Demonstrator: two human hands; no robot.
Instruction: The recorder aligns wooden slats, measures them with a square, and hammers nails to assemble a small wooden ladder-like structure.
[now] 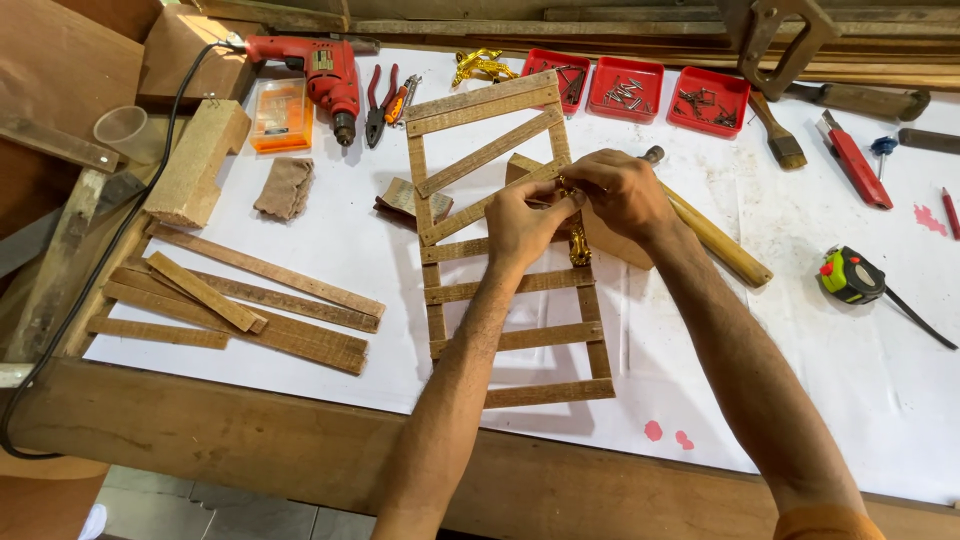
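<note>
Both hands pinched together on brass handle [578, 240], left hand [520, 222] steadying, right hand [620, 190] aligning it against slatted wooden frame [500, 250] rail.

A broad wooden desk [250, 440] with a worn, thick front edge fills the scene, its top covered by a large white paper sheet [780, 330] marked with a few pink paint spots. Long rough timber planks [620, 25] line the far side. Pale grey floor tiles [200, 505] show below the near edge. Bright, even daylight falls across the surface, casting soft shadows.
</note>
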